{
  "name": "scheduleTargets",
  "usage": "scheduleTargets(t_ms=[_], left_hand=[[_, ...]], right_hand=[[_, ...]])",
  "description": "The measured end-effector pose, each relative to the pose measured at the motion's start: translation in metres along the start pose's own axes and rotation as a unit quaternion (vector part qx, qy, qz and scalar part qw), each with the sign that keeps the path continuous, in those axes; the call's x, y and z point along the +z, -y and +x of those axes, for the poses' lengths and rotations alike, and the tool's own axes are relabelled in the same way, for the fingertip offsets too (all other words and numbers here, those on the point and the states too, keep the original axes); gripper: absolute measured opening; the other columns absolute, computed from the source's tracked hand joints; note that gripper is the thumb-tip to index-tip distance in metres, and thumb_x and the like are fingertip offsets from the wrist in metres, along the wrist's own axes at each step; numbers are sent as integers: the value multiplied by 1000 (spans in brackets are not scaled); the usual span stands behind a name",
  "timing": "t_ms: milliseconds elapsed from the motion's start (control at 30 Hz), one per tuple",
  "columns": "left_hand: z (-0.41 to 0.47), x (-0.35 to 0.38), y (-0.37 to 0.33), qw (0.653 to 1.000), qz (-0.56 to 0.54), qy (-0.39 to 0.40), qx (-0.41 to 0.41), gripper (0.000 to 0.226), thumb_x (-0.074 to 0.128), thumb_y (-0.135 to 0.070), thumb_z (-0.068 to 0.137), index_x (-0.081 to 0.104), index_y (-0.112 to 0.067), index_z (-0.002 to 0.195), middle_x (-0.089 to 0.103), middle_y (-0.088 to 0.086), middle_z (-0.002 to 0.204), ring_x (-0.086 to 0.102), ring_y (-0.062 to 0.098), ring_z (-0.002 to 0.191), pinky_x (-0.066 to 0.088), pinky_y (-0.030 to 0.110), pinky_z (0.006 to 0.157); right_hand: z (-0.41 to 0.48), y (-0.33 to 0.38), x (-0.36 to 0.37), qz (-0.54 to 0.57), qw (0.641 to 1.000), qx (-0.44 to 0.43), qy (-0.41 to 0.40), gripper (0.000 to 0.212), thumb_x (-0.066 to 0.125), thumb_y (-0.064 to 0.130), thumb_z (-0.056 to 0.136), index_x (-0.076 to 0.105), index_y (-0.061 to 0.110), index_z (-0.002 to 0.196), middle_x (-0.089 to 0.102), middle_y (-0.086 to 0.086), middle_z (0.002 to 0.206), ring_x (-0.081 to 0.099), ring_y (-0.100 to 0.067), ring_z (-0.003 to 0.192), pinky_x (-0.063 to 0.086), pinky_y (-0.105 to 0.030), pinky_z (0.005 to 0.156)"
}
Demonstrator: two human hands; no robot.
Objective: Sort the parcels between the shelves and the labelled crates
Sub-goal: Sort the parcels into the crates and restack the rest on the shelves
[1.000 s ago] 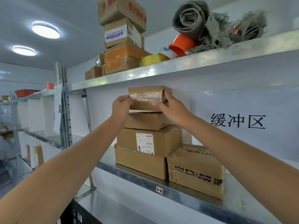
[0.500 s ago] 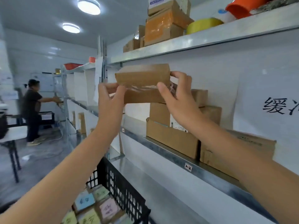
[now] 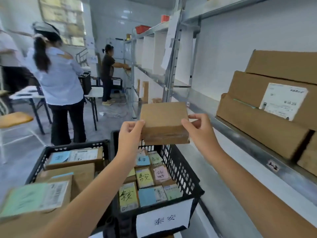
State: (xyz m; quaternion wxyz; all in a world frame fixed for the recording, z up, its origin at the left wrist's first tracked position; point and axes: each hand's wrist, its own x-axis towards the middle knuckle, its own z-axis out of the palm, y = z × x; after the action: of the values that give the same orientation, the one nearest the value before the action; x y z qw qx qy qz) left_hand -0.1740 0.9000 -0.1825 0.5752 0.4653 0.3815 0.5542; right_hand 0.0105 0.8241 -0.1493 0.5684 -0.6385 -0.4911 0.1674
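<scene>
Two bare forearms are shown, uncovered from the wrist to the frame edge. The left forearm is located toward 7 o'clock, the right forearm toward 4 o'clock. The left hand and right hand are ungloved.

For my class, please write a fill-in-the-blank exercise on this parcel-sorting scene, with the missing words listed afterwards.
1. The left hand and the right hand together grip a small ___-coloured parcel.
2. The crate below the parcel is ___ in colour.
3. The paper label on that crate's front is ___ in colour.
4. The stacked cardboard boxes rest on a metal shelf on the person's ___ side.
Missing words: brown; black; white; right.
</scene>
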Motion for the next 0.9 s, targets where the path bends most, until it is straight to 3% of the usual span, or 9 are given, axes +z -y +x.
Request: scheduleTargets(t_ms=[100,167,233,333,467,567,633,767,900], left_hand=[[1,-22,19,999,19,-18,-19,27,67,-34,92,61,-24,116,64,5,117,62,22,109,52,41,98],[2,-35,27,999,38,-24,-19,33,66,-37,92,62,-28,124,67,3,115,64,20,107,54,39,93],[4,-46,34,998,60,-28,-15,36,63,-42,94,61,-32,128,68,1,112,65,15,104,56,32,83],[9,-61,47,994,93,-43,-24,33,60,-43,96,61,-34,127,68,-3,106,65,9,98,49,17,73],[18,-72,70,991,110,-52,-50,17,62,-36,96,63,-31,112,67,-3,105,66,8,95,57,26,81],[24,-76,87,991,108,-52,-67,15,64,-32,95,63,-33,110,68,-4,107,66,4,94,57,24,78],[29,-81,96,990,114,-43,-77,13,65,-29,95,65,-33,107,68,-7,111,65,5,99,53,21,78],[38,-97,109,985,133,-21,-112,18,63,-17,96,66,-30,108,69,-10,114,64,8,105,51,24,84],[40,-103,126,978,145,-28,-149,21,63,-6,93,60,-21,107,66,0,118,69,16,100,59,35,87]], right_hand=[[6,-23,26,-3,999,27,40,47,63,25,93,40,20,134,48,7,112,55,-2,96,45,-5,58],[11,-35,44,-7,995,44,93,53,62,28,93,38,24,140,43,12,115,54,-2,98,49,-9,67],[18,-47,61,-10,988,49,146,45,60,32,94,45,27,136,49,13,118,56,-4,103,51,-19,79],[28,-64,85,-19,985,48,168,29,63,38,93,52,37,121,56,15,116,58,2,100,46,-14,73],[32,-92,106,4,982,115,152,43,70,34,90,44,29,124,55,3,125,55,1,102,47,-18,74],[27,-112,114,-7,975,160,154,52,74,30,87,41,24,128,54,0,128,56,-16,114,51,-34,93],[26,-121,116,-22,971,175,160,61,74,29,87,39,22,137,52,-1,132,55,-18,118,50,-40,101],[33,-134,121,-40,963,178,197,58,67,38,92,45,23,143,50,1,133,57,-5,107,50,-19,77],[41,-145,129,-15,949,216,230,50,60,46,93,44,26,136,59,0,124,61,-14,108,53,-28,80]])
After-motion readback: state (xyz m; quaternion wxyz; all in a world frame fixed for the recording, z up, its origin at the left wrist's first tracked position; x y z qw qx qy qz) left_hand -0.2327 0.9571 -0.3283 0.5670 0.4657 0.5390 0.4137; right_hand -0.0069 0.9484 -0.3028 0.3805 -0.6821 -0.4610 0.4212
